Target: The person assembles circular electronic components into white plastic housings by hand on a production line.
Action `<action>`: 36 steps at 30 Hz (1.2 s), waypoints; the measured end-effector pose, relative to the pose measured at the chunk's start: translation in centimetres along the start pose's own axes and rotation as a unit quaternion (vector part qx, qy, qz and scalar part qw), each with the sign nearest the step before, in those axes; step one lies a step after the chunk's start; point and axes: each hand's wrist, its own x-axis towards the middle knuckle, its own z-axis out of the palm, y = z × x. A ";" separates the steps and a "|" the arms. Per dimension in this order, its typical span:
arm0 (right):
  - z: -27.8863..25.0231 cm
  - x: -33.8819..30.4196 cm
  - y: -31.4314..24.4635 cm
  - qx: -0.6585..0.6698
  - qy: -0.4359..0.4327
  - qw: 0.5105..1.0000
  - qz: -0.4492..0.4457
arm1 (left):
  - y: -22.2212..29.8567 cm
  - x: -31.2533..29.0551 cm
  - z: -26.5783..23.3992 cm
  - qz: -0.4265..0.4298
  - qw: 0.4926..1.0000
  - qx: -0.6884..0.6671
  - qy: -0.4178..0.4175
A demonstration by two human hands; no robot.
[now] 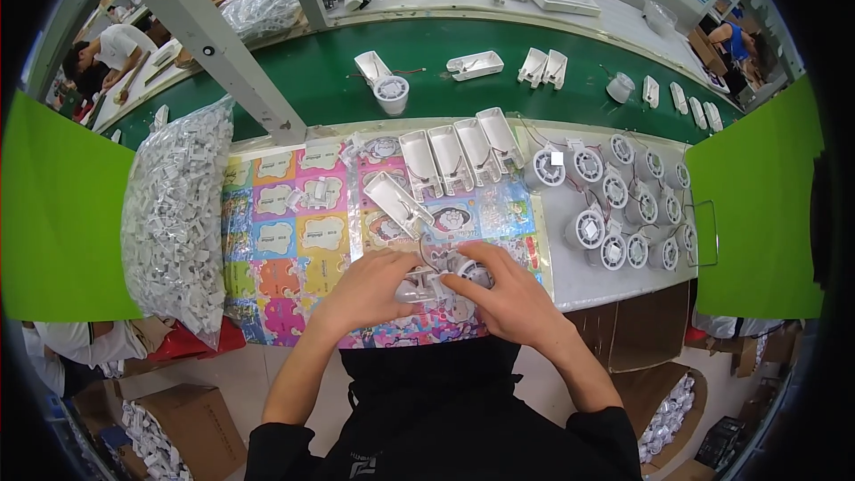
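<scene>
At the near edge of the colourful mat (287,283), my two hands are close together over small parts. The fingers of my left hand (367,289) are closed round a whitish, partly clear plastic piece (417,286). My right hand (514,296) is curled round a round white unit with a dark ring-patterned face (475,273), its thumb reaching toward the left hand's piece. A thin wire runs up from between them. Just beyond lies a tilted white trough-shaped housing (392,199), and past it a row of similar housings (450,158). My fingers partly hide both held pieces.
Several round white wired units (613,189) stand on the board at right. A large clear bag of small white parts (176,223) sits at left, beside a metal post (209,49). More housings (475,65) lie on the green belt (321,71) beyond. Cardboard boxes (191,432) stand below.
</scene>
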 end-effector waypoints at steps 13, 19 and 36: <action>0.0 0.3 -0.9 -0.047 0.000 0.999 0.004 | 2.0 0.2 -0.1 -0.037 0.995 -0.082 0.035; -0.7 -0.1 -1.7 -0.069 0.006 0.998 0.001 | 2.5 0.5 -0.2 -0.065 0.989 -0.129 0.021; -0.2 -0.6 -1.8 -0.044 0.010 0.998 0.033 | 2.7 0.2 0.3 -0.021 0.981 -0.184 0.056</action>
